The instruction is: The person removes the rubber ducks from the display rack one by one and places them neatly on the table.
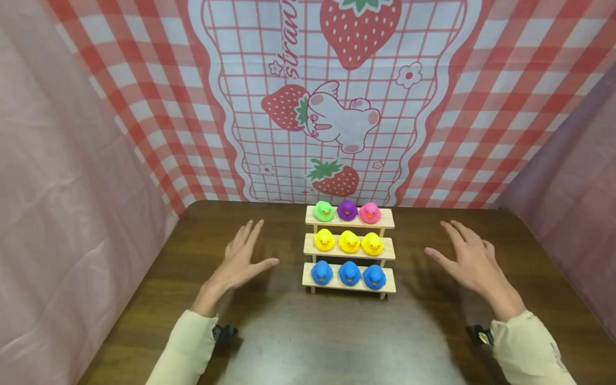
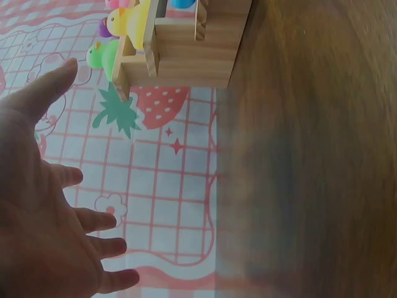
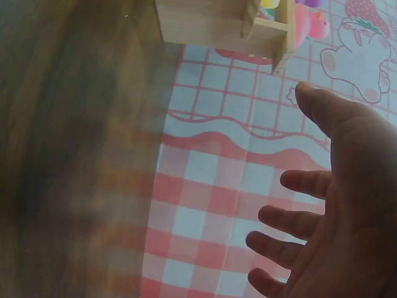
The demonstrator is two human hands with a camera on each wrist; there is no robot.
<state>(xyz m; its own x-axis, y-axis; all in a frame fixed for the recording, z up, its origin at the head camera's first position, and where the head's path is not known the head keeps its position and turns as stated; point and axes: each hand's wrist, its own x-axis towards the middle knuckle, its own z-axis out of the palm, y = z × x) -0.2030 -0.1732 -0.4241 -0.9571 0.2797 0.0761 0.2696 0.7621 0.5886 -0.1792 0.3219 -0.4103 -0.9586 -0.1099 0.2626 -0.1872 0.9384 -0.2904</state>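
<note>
A three-step wooden stand (image 1: 313,254) stands at the back middle of the table, with rubber ducks on each step. On the top step are a green duck (image 1: 324,212), a purple duck (image 1: 347,210) and a pink duck (image 1: 370,213). Three yellow ducks (image 1: 349,242) fill the middle step, and three blue ducks (image 1: 349,274) the lowest. My left hand (image 1: 243,259) hovers to the left of the stand, fingers spread and holding nothing. To its right, my right hand (image 1: 469,259) is likewise spread and holds nothing. Both hands are apart from the stand.
The dark wooden table (image 1: 298,342) runs back to a hanging cloth (image 1: 433,123) printed with strawberries and red checks. Pink curtains (image 1: 72,187) hang on both sides. A black strap device (image 1: 224,334) sits at each wrist.
</note>
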